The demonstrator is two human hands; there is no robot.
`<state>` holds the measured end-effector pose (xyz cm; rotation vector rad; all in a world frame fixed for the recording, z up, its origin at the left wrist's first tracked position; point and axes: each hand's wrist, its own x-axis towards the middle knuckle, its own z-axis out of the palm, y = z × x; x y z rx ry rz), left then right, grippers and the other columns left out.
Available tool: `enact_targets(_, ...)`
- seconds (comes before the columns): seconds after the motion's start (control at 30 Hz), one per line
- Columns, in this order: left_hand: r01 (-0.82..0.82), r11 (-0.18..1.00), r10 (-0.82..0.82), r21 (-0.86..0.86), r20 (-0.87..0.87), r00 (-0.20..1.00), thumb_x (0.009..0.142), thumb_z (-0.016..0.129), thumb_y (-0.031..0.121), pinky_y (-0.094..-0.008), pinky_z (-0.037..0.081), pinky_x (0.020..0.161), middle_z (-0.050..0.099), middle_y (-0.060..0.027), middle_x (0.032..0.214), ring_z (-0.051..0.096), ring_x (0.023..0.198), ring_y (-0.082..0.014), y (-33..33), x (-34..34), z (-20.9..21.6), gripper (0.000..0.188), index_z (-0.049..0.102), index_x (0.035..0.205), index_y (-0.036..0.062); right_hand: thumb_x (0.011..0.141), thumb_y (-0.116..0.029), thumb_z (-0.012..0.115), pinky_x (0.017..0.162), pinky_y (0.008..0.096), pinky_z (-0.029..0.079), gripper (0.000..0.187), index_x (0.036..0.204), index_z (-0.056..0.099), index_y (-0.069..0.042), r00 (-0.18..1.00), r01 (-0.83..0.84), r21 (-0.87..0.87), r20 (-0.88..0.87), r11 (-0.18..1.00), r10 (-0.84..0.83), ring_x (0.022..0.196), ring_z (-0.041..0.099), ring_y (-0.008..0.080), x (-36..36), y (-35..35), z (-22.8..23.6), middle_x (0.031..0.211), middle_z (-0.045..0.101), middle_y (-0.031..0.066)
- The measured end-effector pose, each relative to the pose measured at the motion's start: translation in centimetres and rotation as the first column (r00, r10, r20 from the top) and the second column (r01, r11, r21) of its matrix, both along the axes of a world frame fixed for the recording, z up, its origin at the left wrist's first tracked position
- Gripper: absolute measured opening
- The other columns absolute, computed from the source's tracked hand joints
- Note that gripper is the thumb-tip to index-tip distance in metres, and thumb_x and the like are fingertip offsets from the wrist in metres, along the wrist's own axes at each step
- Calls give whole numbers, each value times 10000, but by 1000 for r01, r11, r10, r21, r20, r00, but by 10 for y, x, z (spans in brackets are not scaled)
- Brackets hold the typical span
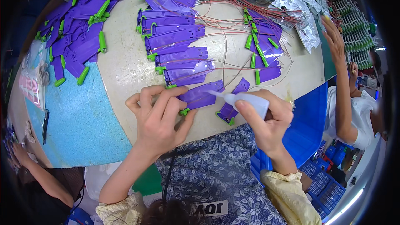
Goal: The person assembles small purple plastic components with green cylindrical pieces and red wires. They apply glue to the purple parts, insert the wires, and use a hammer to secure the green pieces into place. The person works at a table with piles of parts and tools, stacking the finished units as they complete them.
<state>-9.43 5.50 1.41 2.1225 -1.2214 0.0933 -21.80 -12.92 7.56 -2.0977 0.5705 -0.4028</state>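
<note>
In the head view, a purple panel [200, 95] with a green end lies on the bench [125, 66], just in front of the person. Its left end is pinched between the thumb and fingertips of the left hand [160, 121], and the green end sits beside the thumb. A white bottle [252, 105] is clasped by the right hand [271, 121], tilted so that its thin nozzle [216, 94] is pointed leftward over the panel; whether the surface is touched by the tip cannot be told. The hands are kept apart, with the nozzle between them.

A narrower purple part [233, 102] is laid beneath the bottle, near the right hand. Beyond the panel, an overlapping row [177, 37] of similar panels is set out, crossed by thin red wires [250, 9] that are gathered in a bundle at the far side. To the right, more purple and green parts [266, 33] are stacked, with silver packets [298, 10] heaped behind. At the left, a loose pile [83, 25] of panels is spread partly over a blue mat [87, 116], on which a black tool [45, 127] is placed. A blue bin [306, 121] is seen beside the bench at the right, near a co-worker's raised arm [342, 83].
</note>
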Motion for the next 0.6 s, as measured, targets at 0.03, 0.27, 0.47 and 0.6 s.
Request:
enact_targets(0.03,-7,1000,6,-3,-14,1000,647,853,132,-409,277,875,700,5,1074,538,964,-249,0,0,0,331,588,843,110,809,-82,809,509,247,461,155,866,733,40,999,26,-9,-25,1000,-27,591,640,111,1,0,-1,709,701,85)
enact_targets(0.27,-27,1000,27,4,-82,996,644,856,127,-412,283,891,693,-9,1068,530,983,-260,1,0,0,327,616,865,105,835,-77,754,513,215,383,128,886,740,39,999,-51,-80,-1,996,51,585,573,52,-10,1,-1,689,685,29)
enact_targets(0.47,110,994,-108,30,-43,993,691,831,363,-429,248,936,665,-3,1131,515,1026,-244,-3,-22,11,379,676,929,113,830,-94,772,511,223,399,138,860,740,36,970,243,155,-28,958,-241,590,580,62,-30,-13,16,672,680,40)
enact_targets(0.6,18,992,-24,127,49,998,703,794,514,-439,226,936,647,13,1165,503,1056,-232,-6,-55,1,456,681,912,125,837,-94,756,530,218,383,137,854,737,41,974,200,255,56,946,-221,593,549,51,-38,-10,10,678,675,31)
